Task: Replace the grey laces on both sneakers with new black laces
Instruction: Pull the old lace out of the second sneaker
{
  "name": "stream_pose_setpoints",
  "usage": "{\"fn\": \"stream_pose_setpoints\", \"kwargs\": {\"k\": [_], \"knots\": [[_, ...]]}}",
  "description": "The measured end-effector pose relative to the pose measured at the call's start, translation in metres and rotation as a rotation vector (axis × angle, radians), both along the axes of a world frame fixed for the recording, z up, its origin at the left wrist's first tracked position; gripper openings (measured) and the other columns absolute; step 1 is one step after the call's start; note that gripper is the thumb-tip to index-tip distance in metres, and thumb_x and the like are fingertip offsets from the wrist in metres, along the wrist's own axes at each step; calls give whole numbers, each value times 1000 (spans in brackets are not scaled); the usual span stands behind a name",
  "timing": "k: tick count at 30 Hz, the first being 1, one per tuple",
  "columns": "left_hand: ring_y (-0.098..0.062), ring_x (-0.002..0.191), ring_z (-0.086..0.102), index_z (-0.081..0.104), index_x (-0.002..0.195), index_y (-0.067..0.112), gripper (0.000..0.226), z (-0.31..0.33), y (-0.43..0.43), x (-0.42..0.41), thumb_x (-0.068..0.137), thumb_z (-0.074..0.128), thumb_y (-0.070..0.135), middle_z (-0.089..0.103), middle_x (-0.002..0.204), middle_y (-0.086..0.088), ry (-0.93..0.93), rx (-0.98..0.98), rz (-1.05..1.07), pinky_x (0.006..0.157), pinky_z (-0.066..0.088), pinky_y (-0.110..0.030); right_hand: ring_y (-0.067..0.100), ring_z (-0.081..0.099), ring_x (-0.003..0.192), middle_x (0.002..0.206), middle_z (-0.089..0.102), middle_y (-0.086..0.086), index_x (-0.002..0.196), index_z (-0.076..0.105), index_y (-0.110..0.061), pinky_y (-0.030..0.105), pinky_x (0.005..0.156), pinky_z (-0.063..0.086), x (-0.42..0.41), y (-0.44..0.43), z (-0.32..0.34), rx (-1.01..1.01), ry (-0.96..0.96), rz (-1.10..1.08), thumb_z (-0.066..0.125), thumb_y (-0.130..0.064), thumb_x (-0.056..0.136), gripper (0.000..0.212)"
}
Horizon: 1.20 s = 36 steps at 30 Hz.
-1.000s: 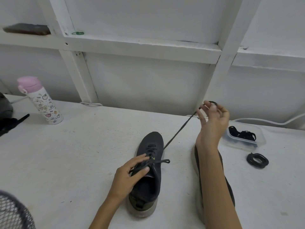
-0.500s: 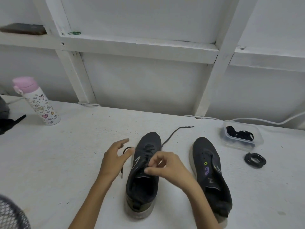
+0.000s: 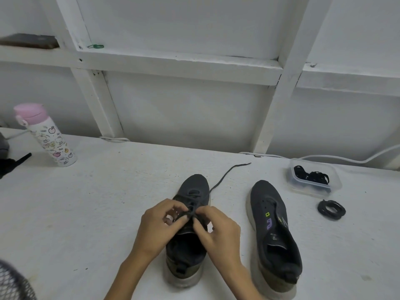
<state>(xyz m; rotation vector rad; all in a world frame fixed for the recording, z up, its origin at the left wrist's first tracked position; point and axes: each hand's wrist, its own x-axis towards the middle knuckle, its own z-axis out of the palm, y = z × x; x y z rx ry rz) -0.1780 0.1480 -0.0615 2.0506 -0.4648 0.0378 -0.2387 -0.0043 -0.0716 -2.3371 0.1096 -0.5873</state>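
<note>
Fingers (image 3: 180, 220) of the left hand (image 3: 158, 228) and right hand (image 3: 218, 230) have converged to pinch the grey lace (image 3: 223, 180) over the 6 o'clock sneaker (image 3: 194, 183), its freed end lying toward 1 o'clock: unlacing continues.

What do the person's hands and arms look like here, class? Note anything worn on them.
The left hand and the right hand are bare: no gloves, rings, watch or bracelet show. The left forearm and the right forearm are bare too, with no sleeve in view down to the picture's lower edge.
</note>
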Motion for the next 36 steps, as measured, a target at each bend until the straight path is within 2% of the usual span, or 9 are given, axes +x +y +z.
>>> {"fn": "stream_pose_setpoints", "kwargs": {"k": [3,7,13,18,21,25,29,32,36], "knots": [[-8,82,66,68,87,35,24,-5,1,-2,79,78,15,68,89,19,-52,14,5,64,54,-24,2,58,78,83,61,-19,87,63,-35,17,63,46,0,3,-2,122,-21,19,61,-32,81,7],[-8,86,65,65,88,37,7,-5,0,-1,80,66,37,66,93,17,-97,53,23,63,52,-21,10,59,86,88,61,-9,72,63,-30,13,72,40,9,5,11,573,94,114,67,-20,72,11],[-11,91,62,65,81,22,16,3,-2,6,76,66,37,66,92,3,364,-231,-134,81,47,-20,14,47,79,90,56,6,72,56,5,22,68,37,14,-17,31,1111,247,230,66,-24,63,32],[-15,92,59,63,85,7,22,20,0,10,79,59,28,63,89,-3,528,-451,-148,94,42,-35,14,50,81,86,60,1,68,67,-13,29,65,32,9,-40,63,1363,113,223,66,-16,65,3],[-19,89,58,59,81,7,13,28,6,17,84,57,20,58,82,-6,572,-648,-127,96,41,-43,13,49,86,94,56,4,68,68,-17,30,66,32,10,-59,78,1388,66,161,65,-10,72,8],[-17,76,60,55,77,14,14,35,19,33,88,47,16,55,73,-2,735,-1070,-14,87,54,-36,17,51,88,97,62,0,75,69,-15,30,67,35,12,-78,84,1357,51,37,61,-12,81,11],[-11,76,61,57,78,21,23,36,47,48,96,43,20,59,76,5,694,-1211,131,90,51,-34,19,60,86,106,67,3,80,70,-14,30,65,42,12,-83,80,1398,91,-17,62,-14,86,11],[-10,79,65,61,86,21,18,31,61,55,98,47,20,65,85,4,627,-1055,267,86,54,-32,18,61,81,104,65,4,91,70,-9,29,59,43,12,-78,79,1319,92,-60,61,-15,90,10],[-18,116,58,58,125,10,32,4,61,48,98,50,24,61,129,-4,648,-637,280,101,42,-38,18,63,78,107,72,3,106,72,-8,28,59,51,11,-61,73,1146,153,-8,53,-11,97,21]]}}
